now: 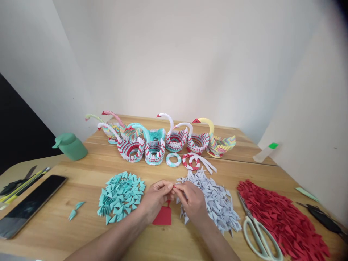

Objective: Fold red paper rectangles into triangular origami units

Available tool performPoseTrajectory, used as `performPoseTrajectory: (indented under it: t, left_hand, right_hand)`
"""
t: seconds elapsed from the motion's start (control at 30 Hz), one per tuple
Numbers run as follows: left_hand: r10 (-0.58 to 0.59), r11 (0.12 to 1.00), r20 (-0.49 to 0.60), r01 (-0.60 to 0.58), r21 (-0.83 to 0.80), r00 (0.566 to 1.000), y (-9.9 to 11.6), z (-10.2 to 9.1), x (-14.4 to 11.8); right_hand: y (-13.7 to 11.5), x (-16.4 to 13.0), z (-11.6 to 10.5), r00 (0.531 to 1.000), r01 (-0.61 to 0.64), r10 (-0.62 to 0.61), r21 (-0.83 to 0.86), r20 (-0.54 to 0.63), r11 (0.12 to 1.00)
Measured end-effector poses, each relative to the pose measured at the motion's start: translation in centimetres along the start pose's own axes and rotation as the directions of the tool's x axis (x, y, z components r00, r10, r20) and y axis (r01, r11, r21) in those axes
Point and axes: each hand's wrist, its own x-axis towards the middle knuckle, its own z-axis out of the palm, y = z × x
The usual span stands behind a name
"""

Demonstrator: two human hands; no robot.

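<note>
My left hand and my right hand meet at the middle of the table, fingertips pinched together. Between them shows a small bit of red paper, mostly covered by the fingers. Below the hands, a red paper sheet lies flat, with a few small red pieces at its upper edge. A pile of folded teal paper triangles is left of my left hand. Pale grey-lilac paper triangles are heaped beside and partly behind my right hand.
Paper swans stand in rows at the back, with paper rings before them. To the right are red triangles, scissors and a black-handled tool. A phone and a green lidded container lie left.
</note>
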Motion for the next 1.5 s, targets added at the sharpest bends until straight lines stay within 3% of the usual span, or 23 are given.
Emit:
performPoseTrajectory:
  t: [0.27, 0.5, 0.8, 0.9, 1.0, 1.07, 1.13, 1.27, 1.33, 1.4, 1.5]
  left_hand:
    - [-0.083, 0.993, 0.050, 0.087, -0.077, 0.995, 1.1, -0.6, 0.3]
    - [-0.137, 0.978, 0.110, 0.152, -0.143, 0.985, 0.6, -0.8, 0.3]
    - [-0.220, 0.960, 0.046, 0.225, -0.164, 0.974, 0.1, -1.2, 0.2]
    - [-0.219, 0.958, 0.031, 0.221, -0.182, 0.975, 0.4, -1.6, 0.6]
    - [-0.197, 0.962, -0.019, 0.189, -0.197, 0.980, 0.9, -1.5, 0.7]
    - [-0.203, 0.962, -0.055, 0.188, -0.199, 0.978, 1.2, -1.3, 0.6]
    - [-0.221, 0.959, -0.069, 0.204, -0.197, 0.973, 1.4, -1.2, 0.5]
    - [-0.233, 0.954, -0.057, 0.217, -0.205, 0.971, 1.3, -0.9, 0.2]
    - [-0.227, 0.954, -0.057, 0.210, -0.212, 0.972, 1.3, -0.7, 0.1]
    - [-0.225, 0.953, -0.056, 0.208, -0.219, 0.973, 1.3, -0.6, 0.0]
    - [-0.217, 0.952, -0.018, 0.207, -0.226, 0.976, 1.4, -0.4, -0.1]
  right_hand:
    - [0.1, 0.2, 0.0, 0.999, -0.042, 0.041, 0.102, 0.007, 0.994]
    - [0.2, -0.1, 0.0, 1.000, -0.024, 0.023, 0.012, 0.003, 1.000]
    - [-0.4, 0.2, 0.0, 0.994, 0.075, -0.062, -0.143, 0.091, 0.987]
    - [-1.5, 1.0, -1.1, 0.988, 0.109, -0.085, -0.192, 0.128, 0.975]
    - [-2.7, 0.8, -4.2, 0.978, 0.096, -0.052, -0.213, 0.201, 0.972]
    - [-2.6, -0.7, -7.3, 0.979, 0.035, 0.013, -0.233, 0.204, 0.972]
    - [-1.5, -3.5, -10.7, 0.985, -0.096, 0.136, -0.312, 0.109, 0.945]
    - [3.0, -11.3, -15.8, 0.932, -0.325, 0.360, -0.535, -0.040, 0.780]
    - [5.1, -14.7, -16.8, 0.886, -0.399, 0.458, -0.611, -0.066, 0.684]
    - [6.6, -16.9, -17.0, 0.856, -0.422, 0.514, -0.638, -0.047, 0.644]
    - [7.5, -17.7, -17.0, 0.775, -0.523, 0.630, -0.622, -0.060, 0.584]
